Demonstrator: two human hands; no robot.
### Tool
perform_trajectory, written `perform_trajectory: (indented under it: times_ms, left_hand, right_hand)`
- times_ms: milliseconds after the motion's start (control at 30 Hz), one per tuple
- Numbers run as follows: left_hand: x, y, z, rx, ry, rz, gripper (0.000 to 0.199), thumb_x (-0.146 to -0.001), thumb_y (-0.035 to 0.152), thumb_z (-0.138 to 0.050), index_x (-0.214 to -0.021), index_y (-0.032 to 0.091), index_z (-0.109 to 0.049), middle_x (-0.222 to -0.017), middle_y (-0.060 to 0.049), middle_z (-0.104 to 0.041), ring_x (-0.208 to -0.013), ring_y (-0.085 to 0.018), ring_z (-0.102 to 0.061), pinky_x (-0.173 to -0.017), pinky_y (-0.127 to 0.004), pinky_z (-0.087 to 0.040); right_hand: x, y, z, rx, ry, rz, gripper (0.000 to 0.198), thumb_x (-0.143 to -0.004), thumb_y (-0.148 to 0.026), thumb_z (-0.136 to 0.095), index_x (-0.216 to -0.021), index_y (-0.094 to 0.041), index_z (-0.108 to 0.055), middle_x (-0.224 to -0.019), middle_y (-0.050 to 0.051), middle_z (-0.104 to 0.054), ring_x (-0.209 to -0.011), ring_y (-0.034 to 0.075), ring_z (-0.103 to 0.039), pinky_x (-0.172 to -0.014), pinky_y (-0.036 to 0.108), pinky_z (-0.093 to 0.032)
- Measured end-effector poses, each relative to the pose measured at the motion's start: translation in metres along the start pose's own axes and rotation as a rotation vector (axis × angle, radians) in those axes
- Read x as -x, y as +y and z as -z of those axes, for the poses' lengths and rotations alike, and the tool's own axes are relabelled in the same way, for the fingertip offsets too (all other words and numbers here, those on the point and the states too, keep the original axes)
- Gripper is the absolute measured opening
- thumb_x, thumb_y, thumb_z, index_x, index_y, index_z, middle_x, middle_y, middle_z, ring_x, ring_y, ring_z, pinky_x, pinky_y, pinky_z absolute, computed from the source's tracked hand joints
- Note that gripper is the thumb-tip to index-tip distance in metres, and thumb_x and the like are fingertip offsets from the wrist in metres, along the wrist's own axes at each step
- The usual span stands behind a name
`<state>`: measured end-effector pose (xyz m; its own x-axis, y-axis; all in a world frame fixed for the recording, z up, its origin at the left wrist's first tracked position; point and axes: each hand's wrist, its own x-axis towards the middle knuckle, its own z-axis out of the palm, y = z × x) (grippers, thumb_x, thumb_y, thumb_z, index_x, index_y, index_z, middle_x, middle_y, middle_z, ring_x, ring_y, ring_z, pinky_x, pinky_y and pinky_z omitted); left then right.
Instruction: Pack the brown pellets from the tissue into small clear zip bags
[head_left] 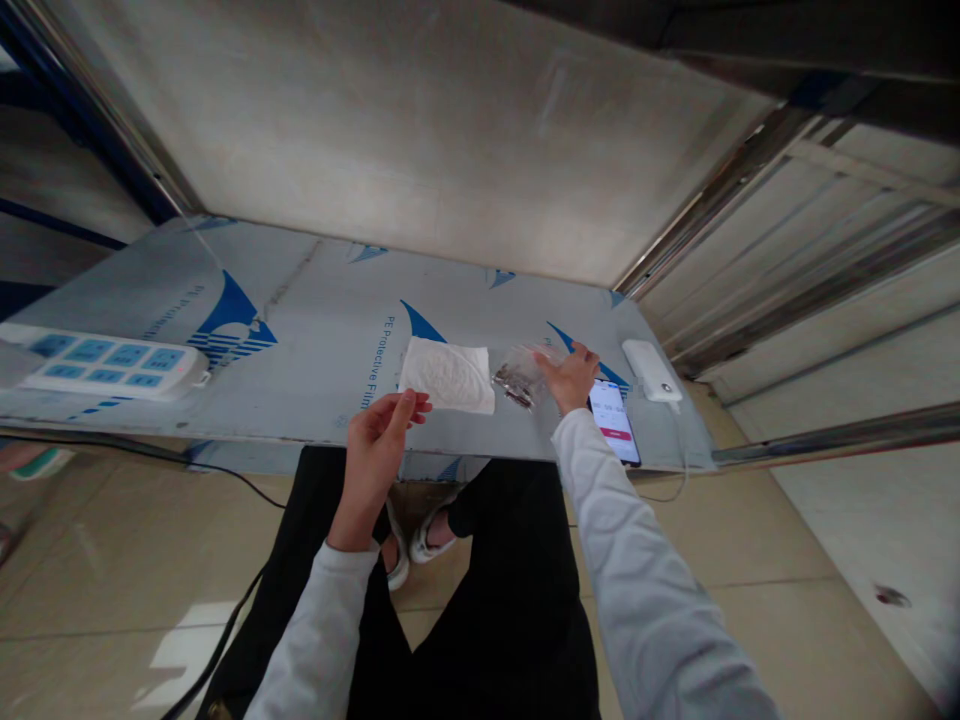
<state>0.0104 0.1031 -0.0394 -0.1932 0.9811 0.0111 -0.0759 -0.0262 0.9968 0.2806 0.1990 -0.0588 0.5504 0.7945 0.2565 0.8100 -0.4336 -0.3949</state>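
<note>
My left hand (384,440) hovers by the lower left corner of a white square paper tissue (457,378). Its thumb and fingers are pinched together; whatever may be between them is too small to make out. To the right of the tissue lies a clear plastic bag (529,365) with several small dark metal pieces (514,385) in it. My right hand (571,380) reaches over the right side of this bag, thumb and fingers apart, the thumb at the bag's upper part. The palm hides some of the plastic.
A phone (615,422) with a lit screen lies right of my right hand. Beyond it sits a white device (651,372) with a cable. A white power strip (112,365) is at the left on the film-covered metal table (322,330). A panel wall (420,130) stands behind.
</note>
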Motion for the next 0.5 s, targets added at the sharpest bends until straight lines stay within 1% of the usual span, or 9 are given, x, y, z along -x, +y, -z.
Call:
perform_trajectory:
  times_ms: [67, 133, 200, 300, 400, 467, 500]
  left_hand:
    - [0.000, -0.001, -0.001, -0.007, -0.009, 0.002, 0.030, -0.082, 0.043, -0.058, -0.082, 0.016, -0.071, -0.078, -0.004, -0.071, -0.068, -0.014, -0.060, -0.067, -0.026, -0.043]
    - [0.000, -0.002, -0.001, -0.010, -0.019, 0.005, 0.030, -0.081, 0.044, -0.058, -0.082, 0.016, -0.071, -0.078, -0.005, -0.071, -0.068, -0.014, -0.060, -0.067, -0.026, -0.044]
    - [0.001, -0.001, -0.002, -0.016, -0.027, 0.007, 0.032, -0.081, 0.045, -0.058, -0.082, 0.016, -0.071, -0.079, -0.006, -0.071, -0.068, -0.015, -0.060, -0.067, -0.027, -0.044]
    - [0.001, 0.000, 0.000, -0.019, -0.029, 0.010, 0.032, -0.080, 0.046, -0.058, -0.082, 0.016, -0.071, -0.079, -0.006, -0.071, -0.069, -0.015, -0.060, -0.067, -0.027, -0.044]
    - [0.000, 0.001, 0.003, -0.014, -0.011, 0.008, 0.032, -0.080, 0.046, -0.059, -0.081, 0.016, -0.071, -0.078, -0.005, -0.071, -0.068, -0.014, -0.060, -0.067, -0.026, -0.043]
    - [0.000, 0.002, 0.005, -0.013, 0.001, 0.007, 0.031, -0.080, 0.045, -0.059, -0.081, 0.016, -0.071, -0.078, -0.005, -0.071, -0.067, -0.014, -0.060, -0.066, -0.026, -0.043]
    - [-0.001, 0.002, 0.006, -0.014, 0.004, 0.010, 0.031, -0.080, 0.045, -0.059, -0.081, 0.016, -0.071, -0.078, -0.005, -0.071, -0.067, -0.014, -0.060, -0.066, -0.026, -0.043]
  right_hand:
    - [-0.002, -0.002, -0.002, 0.000, -0.103, -0.065, 0.082, -0.065, -0.053, -0.069, -0.128, -0.008, -0.043, -0.127, 0.024, -0.048, -0.119, 0.036, -0.045, -0.094, 0.043, -0.037]
    - [-0.007, -0.004, -0.005, -0.004, -0.210, -0.110, 0.083, -0.060, -0.050, -0.075, -0.124, -0.007, -0.045, -0.124, 0.025, -0.050, -0.118, 0.037, -0.046, -0.094, 0.042, -0.038]
    - [-0.015, -0.006, -0.008, -0.035, -0.265, -0.150, 0.082, -0.054, -0.046, -0.079, -0.120, -0.008, -0.048, -0.123, 0.025, -0.050, -0.118, 0.038, -0.047, -0.095, 0.043, -0.038]
    - [-0.030, -0.005, -0.013, -0.085, -0.263, -0.195, 0.080, -0.043, -0.040, -0.085, -0.112, -0.012, -0.055, -0.127, 0.026, -0.048, -0.122, 0.042, -0.042, -0.096, 0.049, -0.035]
    - [-0.044, 0.000, -0.017, -0.138, -0.249, -0.205, 0.076, -0.031, -0.034, -0.088, -0.098, -0.012, -0.059, -0.129, 0.031, -0.044, -0.123, 0.049, -0.036, -0.094, 0.057, -0.034]
    - [-0.051, 0.006, -0.018, -0.214, -0.238, -0.172, 0.073, -0.027, -0.032, -0.089, -0.090, -0.010, -0.059, -0.124, 0.035, -0.047, -0.122, 0.051, -0.037, -0.092, 0.058, -0.034]
    - [-0.054, 0.009, -0.019, -0.286, -0.233, -0.133, 0.069, -0.028, -0.033, -0.088, -0.086, -0.009, -0.059, -0.120, 0.035, -0.050, -0.121, 0.050, -0.039, -0.091, 0.057, -0.035]
